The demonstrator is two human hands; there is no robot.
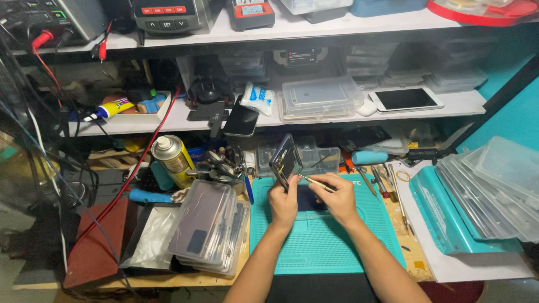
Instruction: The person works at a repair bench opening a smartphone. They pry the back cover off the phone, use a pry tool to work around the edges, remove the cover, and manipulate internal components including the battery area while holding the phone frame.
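Note:
My left hand (pixel 283 203) holds a dark smartphone (pixel 286 160) tilted up on its edge above the teal work mat (pixel 314 241). My right hand (pixel 338 197) grips a thin metal tool (pixel 315 183) like a pair of tweezers, its tip touching the phone's lower edge. Both hands are close together over the upper middle of the mat.
A stack of clear plastic cases (pixel 209 227) lies left of the mat, beside a yellow spray can (pixel 172 157). More clear cases (pixel 494 188) and a teal box (pixel 449 219) sit at the right. Hand tools (pixel 384 182) lie right of the mat. Shelves behind hold a white tablet (pixel 405 99) and instruments.

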